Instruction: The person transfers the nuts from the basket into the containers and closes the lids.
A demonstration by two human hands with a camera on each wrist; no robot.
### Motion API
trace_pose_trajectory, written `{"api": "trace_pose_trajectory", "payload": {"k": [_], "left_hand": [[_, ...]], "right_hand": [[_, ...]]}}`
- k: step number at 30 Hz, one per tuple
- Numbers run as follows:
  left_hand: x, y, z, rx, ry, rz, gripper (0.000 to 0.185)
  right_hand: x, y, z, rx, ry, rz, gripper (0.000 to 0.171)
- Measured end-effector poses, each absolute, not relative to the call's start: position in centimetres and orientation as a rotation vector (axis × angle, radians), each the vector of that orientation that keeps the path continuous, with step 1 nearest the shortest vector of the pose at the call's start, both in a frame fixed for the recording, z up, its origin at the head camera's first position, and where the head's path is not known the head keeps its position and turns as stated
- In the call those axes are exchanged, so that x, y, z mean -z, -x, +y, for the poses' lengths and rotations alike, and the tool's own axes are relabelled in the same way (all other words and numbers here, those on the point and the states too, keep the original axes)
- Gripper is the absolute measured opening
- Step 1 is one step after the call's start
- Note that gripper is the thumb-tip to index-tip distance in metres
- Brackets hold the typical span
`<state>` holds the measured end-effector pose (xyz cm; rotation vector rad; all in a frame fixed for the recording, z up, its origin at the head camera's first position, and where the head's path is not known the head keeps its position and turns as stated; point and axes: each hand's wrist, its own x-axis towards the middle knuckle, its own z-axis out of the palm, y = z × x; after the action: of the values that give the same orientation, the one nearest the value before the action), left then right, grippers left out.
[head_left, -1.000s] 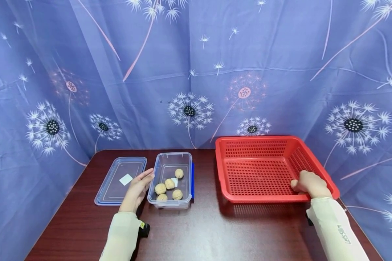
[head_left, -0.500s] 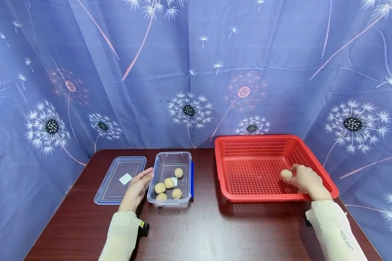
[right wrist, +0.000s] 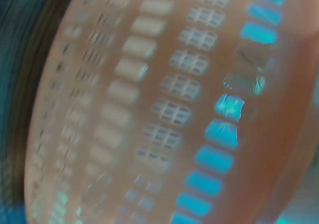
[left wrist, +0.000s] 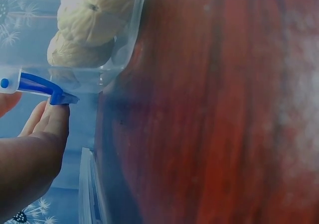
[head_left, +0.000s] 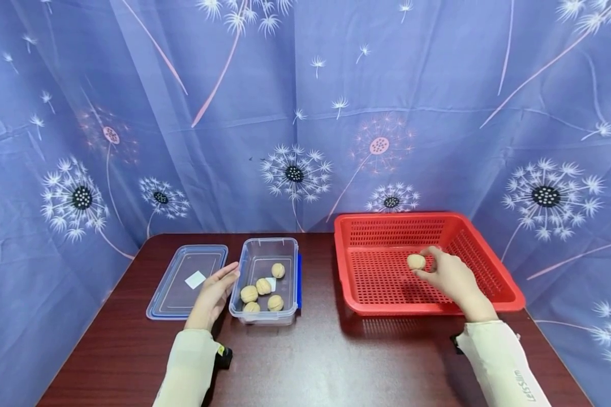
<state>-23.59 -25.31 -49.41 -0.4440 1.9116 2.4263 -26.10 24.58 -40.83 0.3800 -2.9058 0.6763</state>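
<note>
My right hand (head_left: 453, 277) pinches a walnut (head_left: 416, 262) between thumb and fingertips over the red plastic basket (head_left: 402, 309). The basket's slotted wall (right wrist: 279, 149) fills the right wrist view, blurred; neither the hand nor the walnut shows there. On the left, my left hand (head_left: 215, 297) lies with its fingers extended along the left side of a clear plastic container (head_left: 270, 318). Several walnuts (head_left: 249, 293) sit inside this container. The left wrist view shows the fingers (left wrist: 57, 117) right at its blue latch (left wrist: 42, 85), with walnuts (left wrist: 94, 15) visible through the clear wall.
A clear lid with a blue rim (head_left: 168, 302) lies left of the container, partly behind the left hand. Both containers stand on a dark red-brown wooden table (head_left: 315, 362). A blue dandelion-print curtain (head_left: 224, 164) hangs around the table's back and sides.
The right hand has lifted the walnut from the basket's right front part and carried it left above the basket. The left hand and the walnuts in the container have stayed put.
</note>
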Motion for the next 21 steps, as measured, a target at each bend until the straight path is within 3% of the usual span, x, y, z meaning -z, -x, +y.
{"api": "trace_pose_trajectory", "payload": {"k": [9, 21], "left_hand": [[50.0, 22.8, -25.3, -2.515, 0.252, 1.958, 0.057], [49.5, 23.5, -25.2, -2.443, 0.464, 1.929, 0.051]], "right_hand": [[40.5, 25.0, 20.7, -0.738, -0.517, -2.812, 0.039], [39.8, 24.1, 16.9, -0.808, -0.570, -2.725, 0.039]]}}
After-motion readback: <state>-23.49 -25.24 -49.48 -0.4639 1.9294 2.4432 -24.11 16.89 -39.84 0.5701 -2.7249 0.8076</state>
